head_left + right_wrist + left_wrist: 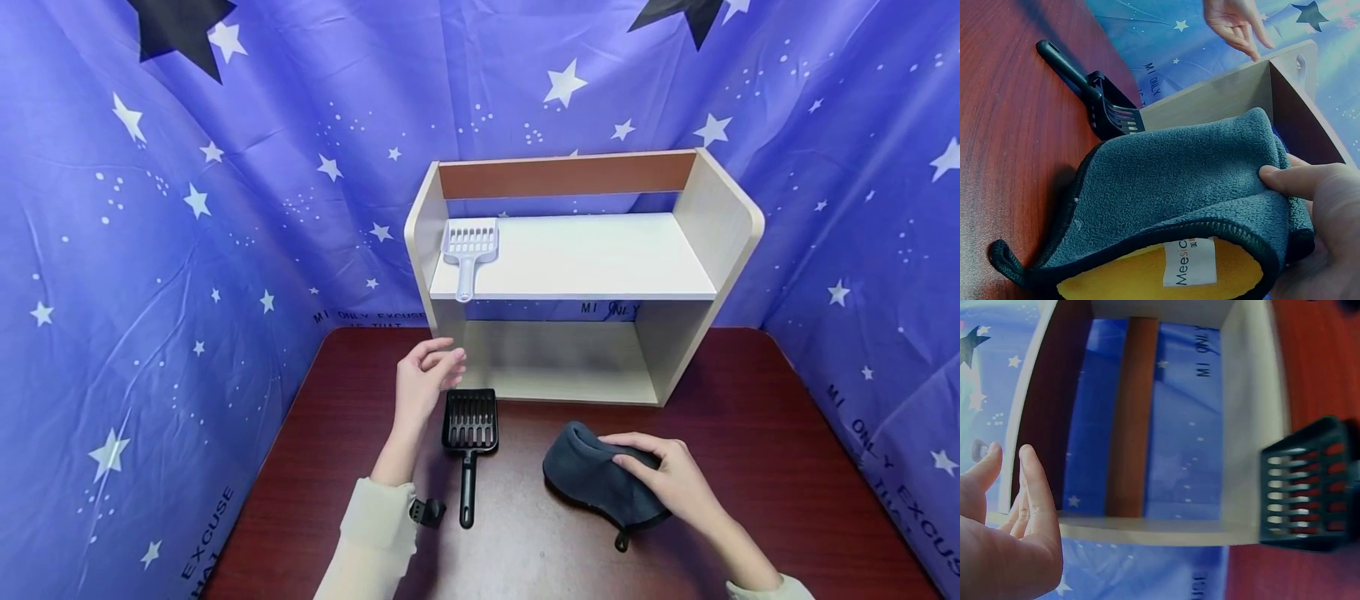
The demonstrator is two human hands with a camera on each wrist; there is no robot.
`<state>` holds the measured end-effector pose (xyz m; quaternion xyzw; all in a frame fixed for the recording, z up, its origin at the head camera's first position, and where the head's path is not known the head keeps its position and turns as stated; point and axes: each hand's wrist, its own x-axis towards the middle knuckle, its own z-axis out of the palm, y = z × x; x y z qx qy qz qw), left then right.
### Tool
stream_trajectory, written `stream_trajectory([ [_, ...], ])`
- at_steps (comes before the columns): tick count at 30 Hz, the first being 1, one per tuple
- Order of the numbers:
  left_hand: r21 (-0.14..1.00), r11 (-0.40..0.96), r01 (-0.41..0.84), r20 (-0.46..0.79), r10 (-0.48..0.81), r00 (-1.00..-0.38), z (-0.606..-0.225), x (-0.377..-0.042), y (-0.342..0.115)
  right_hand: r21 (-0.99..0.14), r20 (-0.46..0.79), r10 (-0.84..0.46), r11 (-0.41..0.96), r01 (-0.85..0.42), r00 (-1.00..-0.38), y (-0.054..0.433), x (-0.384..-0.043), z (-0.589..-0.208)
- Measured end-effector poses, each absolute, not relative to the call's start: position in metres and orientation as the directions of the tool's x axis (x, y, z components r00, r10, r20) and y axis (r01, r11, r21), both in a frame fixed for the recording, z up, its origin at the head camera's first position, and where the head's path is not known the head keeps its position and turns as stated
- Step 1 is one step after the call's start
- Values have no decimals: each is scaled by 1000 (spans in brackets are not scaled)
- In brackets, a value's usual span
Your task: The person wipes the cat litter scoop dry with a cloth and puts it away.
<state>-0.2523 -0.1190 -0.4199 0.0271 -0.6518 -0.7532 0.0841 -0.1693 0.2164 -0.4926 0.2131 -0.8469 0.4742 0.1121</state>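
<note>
My right hand [678,483] pinches a folded dark grey cleaning cloth [600,475] between thumb and fingers, at the right of the table. In the right wrist view the cloth [1179,175] shows plush grey fabric, a yellow inner side, a white label and a dark hanging loop. My left hand [427,375] is held in the air by the shelf's lower left corner, fingers loosely bent with nothing in them. Just right of that wrist, a black litter scoop [469,442] lies on the table, its handle towards me.
A two-tier wooden shelf [570,297] stands at the back of the table [315,467]. On its upper board, at the left, lies a pale lilac litter scoop [467,271]. A blue star-patterned curtain [247,250] hangs round the table.
</note>
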Motion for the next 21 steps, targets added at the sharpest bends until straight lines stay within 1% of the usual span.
stream_trajectory([
  [8,995,-102,7,-8,-145,-989,-464,-232,-129,-753,387,-254,468,-463,-886,216,-169,-494],
  [14,993,-93,-75,-90,-167,-982,-499,-214,-135,-758,378,-256,465,-457,-889,215,-169,-496],
  [21,987,-83,-136,-149,-165,-975,-530,-197,-143,-764,369,-254,465,-447,-894,215,-169,-498],
])
